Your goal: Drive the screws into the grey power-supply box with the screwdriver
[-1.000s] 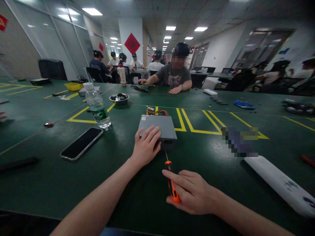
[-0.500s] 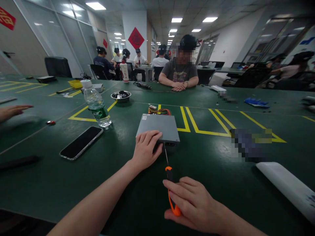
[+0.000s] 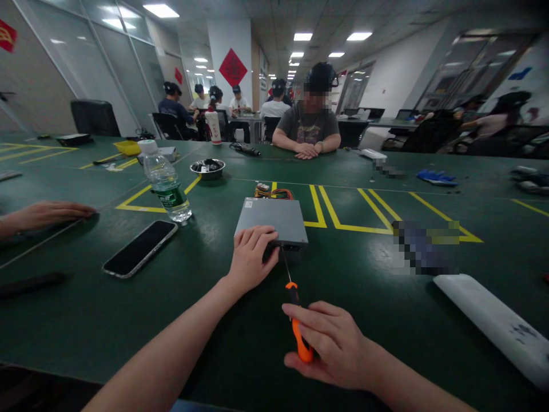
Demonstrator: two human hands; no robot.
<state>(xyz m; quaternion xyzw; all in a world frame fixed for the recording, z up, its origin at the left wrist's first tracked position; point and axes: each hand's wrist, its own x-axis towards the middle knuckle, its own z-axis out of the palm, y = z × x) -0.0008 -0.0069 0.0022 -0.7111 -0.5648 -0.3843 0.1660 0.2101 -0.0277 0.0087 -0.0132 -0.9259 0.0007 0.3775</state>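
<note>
A grey computer power supply [image 3: 274,214] lies flat on the green table, its bundle of coloured cables [image 3: 274,192] at the far side. My left hand [image 3: 254,256] grips its near left edge, fingers on top and thumb at the front face. Closed around the orange and black handle of a screwdriver [image 3: 303,343] is my right hand [image 3: 332,343]. The screwdriver's thin shaft points away from me, its tip at the near face of the power supply. Whether the tip sits in a screw is too small to tell.
Left of the power supply stand a water bottle [image 3: 165,186] and a phone [image 3: 140,249]. Behind is a metal bowl [image 3: 207,168] with dark small items. Another person's hand [image 3: 51,216] rests at far left. A long white object [image 3: 489,323] lies right. Across sits a person [image 3: 306,123].
The other person's hand at the left has come down and right, over where a small red object lay. My hands keep their places; the view has shifted slightly.
</note>
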